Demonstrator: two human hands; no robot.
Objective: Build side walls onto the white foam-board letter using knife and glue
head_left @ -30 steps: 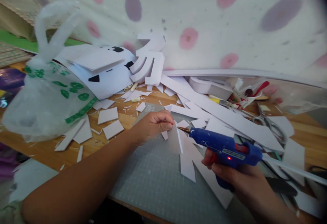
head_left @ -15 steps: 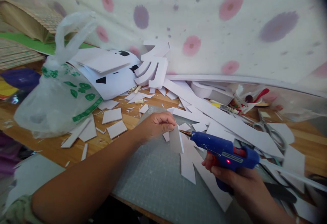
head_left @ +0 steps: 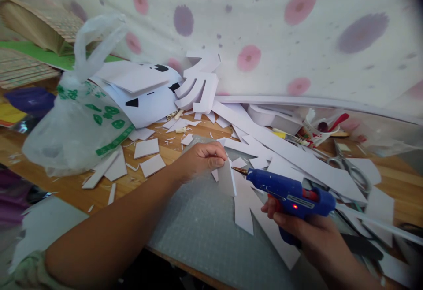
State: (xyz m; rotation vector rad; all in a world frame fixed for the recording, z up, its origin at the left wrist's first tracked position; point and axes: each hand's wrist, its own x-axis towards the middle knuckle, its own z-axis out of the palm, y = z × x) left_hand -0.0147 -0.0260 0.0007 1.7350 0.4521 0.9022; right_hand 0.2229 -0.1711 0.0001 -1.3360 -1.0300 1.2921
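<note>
Far left: tied plastic bag [head_left: 72,127] with green print, on wooden table [head_left: 72,184]; white sheets [head_left: 152,98] with black marks just behind it, small white offcuts [head_left: 147,148] loose in front. Then left hand [head_left: 205,160], thumb and fingers pinched on top end of white piece [head_left: 225,182], which is tilted, pale edge facing right, over grey cutting mat [head_left: 198,232]; can't tell if its lower end touches anything. Nozzle [head_left: 239,170] points left at that edge near the top, just beside it, contact unclear. Blue glue gun [head_left: 287,191], red light lit, gripped in right hand [head_left: 310,232], fingers at the trigger, squeeze not readable. Hands apart, each with its own item. Right side: long white strips [head_left: 291,153], cup [head_left: 317,133] with red-handled item, scissors [head_left: 358,175]. Step in hand, my read: gluing the piece's edge, nozzle lined up, no bead discernible. Next move calls for steady pinch, nozzle tracking the edge, fingertips clear of hot tip
</note>
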